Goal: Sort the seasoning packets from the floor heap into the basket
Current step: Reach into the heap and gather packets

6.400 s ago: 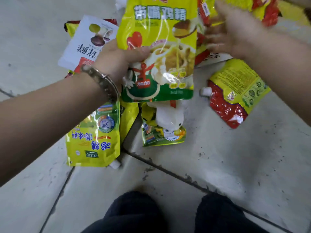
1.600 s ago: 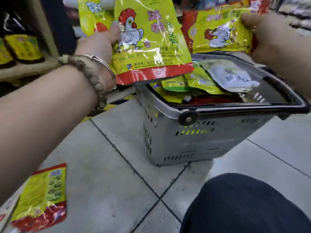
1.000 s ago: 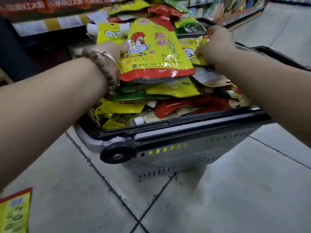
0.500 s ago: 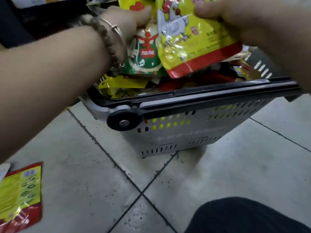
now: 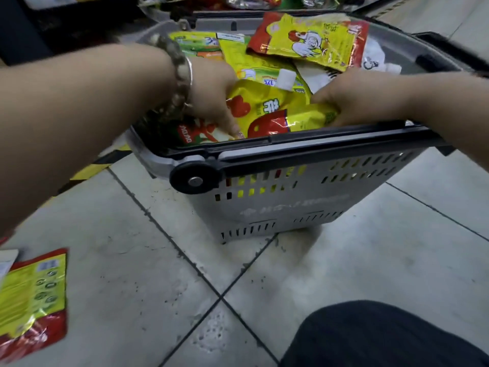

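A grey basket (image 5: 277,205) with a black handle stands on the tiled floor, filled with several seasoning packets. Both my hands are down inside it, just behind the near rim. My left hand (image 5: 214,102), with bracelets on the wrist, holds the left side of a yellow spouted pouch (image 5: 270,109), thumb laid on top. My right hand (image 5: 354,99) grips the same pouch at its right edge with curled fingers. A yellow-and-red chicken packet (image 5: 309,41) lies on top of the pile at the back of the basket.
A yellow-and-red packet (image 5: 31,300) lies on the floor at the lower left, next to a white one at the frame edge. My dark trouser knee (image 5: 383,337) fills the lower right. Store shelving stands behind the basket.
Both hands have come down from above the rim into the basket with the yellow pouch. The chicken packet my right hand held half a second ago now lies on the pile.
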`<state>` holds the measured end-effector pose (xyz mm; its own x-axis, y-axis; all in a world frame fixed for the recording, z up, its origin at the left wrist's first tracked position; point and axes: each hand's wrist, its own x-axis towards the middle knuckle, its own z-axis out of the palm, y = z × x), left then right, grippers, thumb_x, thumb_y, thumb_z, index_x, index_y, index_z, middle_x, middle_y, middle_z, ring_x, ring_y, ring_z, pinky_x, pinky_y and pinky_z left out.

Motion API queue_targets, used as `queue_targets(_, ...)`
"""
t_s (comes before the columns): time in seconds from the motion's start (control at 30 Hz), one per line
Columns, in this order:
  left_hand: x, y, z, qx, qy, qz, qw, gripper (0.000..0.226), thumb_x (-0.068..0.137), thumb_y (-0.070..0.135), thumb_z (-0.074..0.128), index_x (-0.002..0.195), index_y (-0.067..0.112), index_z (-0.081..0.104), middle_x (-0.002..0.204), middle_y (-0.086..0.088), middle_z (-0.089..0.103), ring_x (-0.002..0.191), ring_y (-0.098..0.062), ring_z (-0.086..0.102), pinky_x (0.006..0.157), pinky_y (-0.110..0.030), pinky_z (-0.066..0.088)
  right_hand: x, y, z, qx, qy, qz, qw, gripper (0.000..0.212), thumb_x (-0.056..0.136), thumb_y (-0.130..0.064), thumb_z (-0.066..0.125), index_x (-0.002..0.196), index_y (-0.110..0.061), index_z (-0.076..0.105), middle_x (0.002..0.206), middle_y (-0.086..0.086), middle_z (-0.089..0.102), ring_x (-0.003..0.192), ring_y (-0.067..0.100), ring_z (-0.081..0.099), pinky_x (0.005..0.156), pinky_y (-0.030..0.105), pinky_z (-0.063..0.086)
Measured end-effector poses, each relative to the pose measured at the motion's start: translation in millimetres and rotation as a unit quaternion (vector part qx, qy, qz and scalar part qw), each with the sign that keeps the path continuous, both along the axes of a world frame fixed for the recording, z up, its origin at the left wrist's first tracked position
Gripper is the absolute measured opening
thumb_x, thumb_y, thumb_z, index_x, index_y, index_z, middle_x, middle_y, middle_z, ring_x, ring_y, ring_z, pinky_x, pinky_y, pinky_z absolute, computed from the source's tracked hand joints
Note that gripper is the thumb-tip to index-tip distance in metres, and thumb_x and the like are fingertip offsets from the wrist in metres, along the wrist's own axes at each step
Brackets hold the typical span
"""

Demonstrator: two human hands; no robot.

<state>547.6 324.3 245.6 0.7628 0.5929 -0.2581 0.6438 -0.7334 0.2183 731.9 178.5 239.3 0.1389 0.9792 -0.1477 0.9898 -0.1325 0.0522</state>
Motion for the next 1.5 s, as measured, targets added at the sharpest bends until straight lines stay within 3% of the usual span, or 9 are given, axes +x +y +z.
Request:
queue_targets(0.13,2,-13,-3,0.115,0.041,-0.105,0.987,0.034,0.081,0.031,0.071,0.088,0.003,0.053,0.069,-0.005,0.047,0.061,-0.021,0.042,0.053,-0.031,0.031,0,3,-5,-0.058,0.056,-0.036,0.996,0.011,0.085,-0.016,0.068,0.091,-0.01,0.062,0.072,-0.001,0.057,0.064,0.014,0.049,0.061,0.027,0.028)
queue_targets(0.23,1,-18,0,0.117,0.077,-0.105,0.985,0.034,0.083,0.031,0.069,0.092,0.0,0.055,0.07,-0.005,0.046,0.064,-0.022,0.043,0.052,-0.031,0.03,4,6,-9,-0.091,0.048,-0.054,0.993,0.009,0.086,-0.011,0.065,0.094,-0.006,0.064,0.076,0.001,0.06,0.065,0.012,0.05,0.06,0.029,0.031)
queue_targets(0.33,-2,-15,5,0.089,0.037,-0.101,0.99,0.042,0.078,0.034,0.074,0.095,0.0,0.058,0.075,-0.008,0.053,0.067,-0.023,0.046,0.057,-0.03,0.033,3,3,0,-0.066,0.064,-0.057,0.994,0.006,0.083,-0.021,0.07,0.083,-0.026,0.066,0.072,-0.009,0.063,0.068,0.01,0.058,0.061,0.028,0.046)
queue_targets(0.47,-19,-7,10,0.065,-0.148,-0.061,0.985,0.031,0.077,0.035,0.073,0.097,0.014,0.065,0.088,-0.003,0.058,0.08,-0.017,0.051,0.07,-0.025,0.035,-13,-6,22,0.104,0.227,-0.112,0.962,0.008,0.081,-0.023,0.07,0.08,-0.018,0.064,0.058,-0.006,0.065,0.05,0.0,0.059,0.044,0.008,0.042)
queue_targets(0.57,-29,0,7,0.086,-0.245,-0.034,0.965,0.03,0.078,0.041,0.071,0.1,0.021,0.062,0.098,-0.001,0.061,0.09,-0.017,0.056,0.078,-0.028,0.042,-23,3,25,0.26,0.182,-0.081,0.945,0.024,0.086,-0.031,0.065,0.099,-0.012,0.06,0.091,0.008,0.068,0.076,0.012,0.066,0.069,0.018,0.051)
queue_targets(0.7,-21,13,-2,0.089,-0.093,-0.029,0.991,0.084,0.081,0.064,0.047,0.148,0.018,0.024,0.156,-0.008,0.021,0.143,-0.025,0.021,0.115,-0.04,0.021,-32,32,14,0.118,0.097,-0.077,0.985,0.09,0.073,-0.067,0.049,0.149,-0.029,0.02,0.157,0.004,0.019,0.143,0.023,0.019,0.115,0.042,0.017)
queue_targets(0.93,0,29,-29,0.115,0.012,-0.021,0.993,0.084,0.091,0.063,0.031,0.152,0.015,-0.002,0.158,-0.013,-0.011,0.146,-0.034,-0.005,0.119,-0.048,0.004,-32,50,-14,0.015,-0.006,-0.086,0.996,0.102,0.064,-0.081,0.015,0.151,-0.03,-0.003,0.16,0.002,-0.009,0.146,0.024,-0.014,0.113,0.057,-0.013)
queue_targets(1.13,-2,33,-17,0.106,0.02,-0.03,0.994,0.089,0.088,0.064,0.04,0.152,0.014,0.003,0.159,-0.012,-0.002,0.145,-0.032,0.009,0.118,-0.043,0.013,-39,53,-2,0.041,0.023,-0.102,0.994,0.107,0.061,-0.082,0.028,0.151,-0.031,0.002,0.16,0.006,-0.009,0.146,0.026,-0.01,0.116,0.055,-0.003)
queue_targets(1.5,-141,57,25,0.07,-0.301,0.108,0.945,0.062,0.092,0.044,0.054,0.145,0.016,0.035,0.147,-0.002,0.04,0.132,-0.017,0.04,0.106,-0.026,0.032,-161,88,45,0.267,0.199,0.011,0.943,0.069,0.093,-0.038,0.054,0.151,-0.027,0.018,0.157,-0.007,0.02,0.142,0.008,0.019,0.11,0.019,0.017)
